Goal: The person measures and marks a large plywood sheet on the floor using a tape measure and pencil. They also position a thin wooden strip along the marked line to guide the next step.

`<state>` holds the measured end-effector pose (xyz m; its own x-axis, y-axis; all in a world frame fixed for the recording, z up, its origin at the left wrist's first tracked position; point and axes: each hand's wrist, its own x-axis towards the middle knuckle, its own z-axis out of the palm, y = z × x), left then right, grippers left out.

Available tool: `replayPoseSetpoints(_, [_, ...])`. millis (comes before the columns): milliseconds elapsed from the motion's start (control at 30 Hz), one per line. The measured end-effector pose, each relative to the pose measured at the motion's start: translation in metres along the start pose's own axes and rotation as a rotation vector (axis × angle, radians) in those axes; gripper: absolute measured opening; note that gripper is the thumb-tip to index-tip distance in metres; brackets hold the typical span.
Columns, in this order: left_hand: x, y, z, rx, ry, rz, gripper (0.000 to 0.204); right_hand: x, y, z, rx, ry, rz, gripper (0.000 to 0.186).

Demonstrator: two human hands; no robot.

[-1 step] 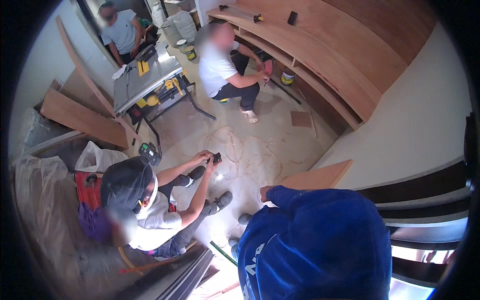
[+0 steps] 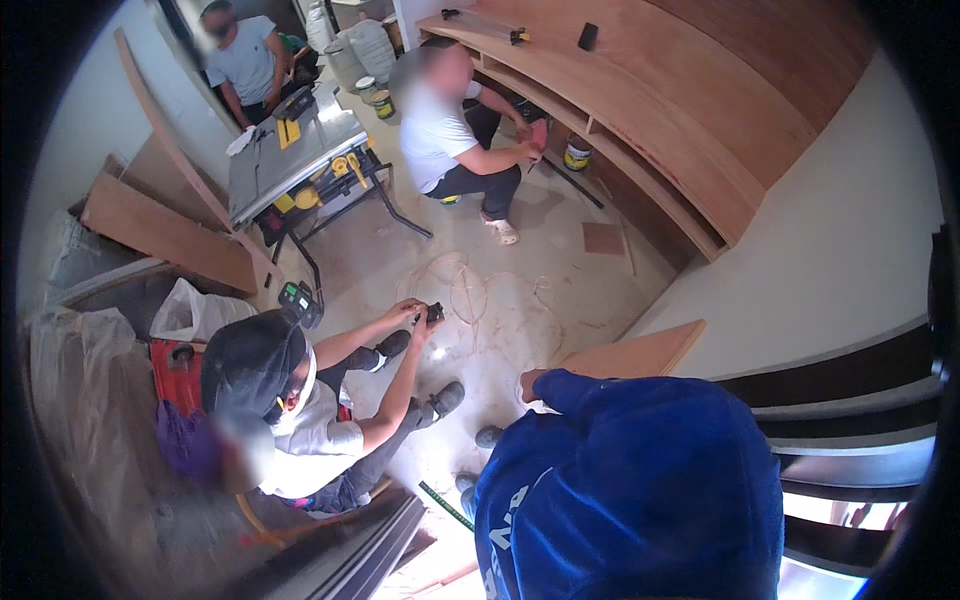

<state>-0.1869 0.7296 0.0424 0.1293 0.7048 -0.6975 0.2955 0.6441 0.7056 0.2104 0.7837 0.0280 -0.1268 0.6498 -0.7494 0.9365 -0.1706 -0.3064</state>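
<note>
Neither my left hand nor my right hand shows. Closest below me is a co-worker in a blue hooded top (image 2: 630, 490), seen from behind, one arm reaching toward a leaning plywood board (image 2: 640, 350). At lower left a seated co-worker in a dark head covering and white shirt (image 2: 310, 450) holds a small black object (image 2: 432, 313) in both hands. A co-worker in a white shirt (image 2: 435, 145) squats beside a curved wooden shelving unit (image 2: 730, 130), holding something pink (image 2: 536, 135). A third person (image 2: 245, 70) is behind a table saw (image 2: 290, 170) at upper left.
Loose cord (image 2: 460, 290) lies on the floor. Wooden boards (image 2: 160, 235) lean on the left wall, above plastic sheeting (image 2: 90, 400). Cans (image 2: 381, 105) and sacks (image 2: 370, 55) stand at the back. Dark curved panels (image 2: 840, 370) line the right side.
</note>
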Motion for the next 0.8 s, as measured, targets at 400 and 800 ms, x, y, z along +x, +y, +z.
replayPoseSetpoints(400, [-0.28,-0.264,0.221,0.168,0.431,-0.273,0.019,0.053,0.013,-0.038,-0.187,-0.206,-0.191,0.035])
replayPoseSetpoints(800, [-0.292,-0.226,0.387,-0.577,1.151,-0.377,0.019,0.082,-0.107,-0.013,-0.632,-0.428,-0.726,0.028])
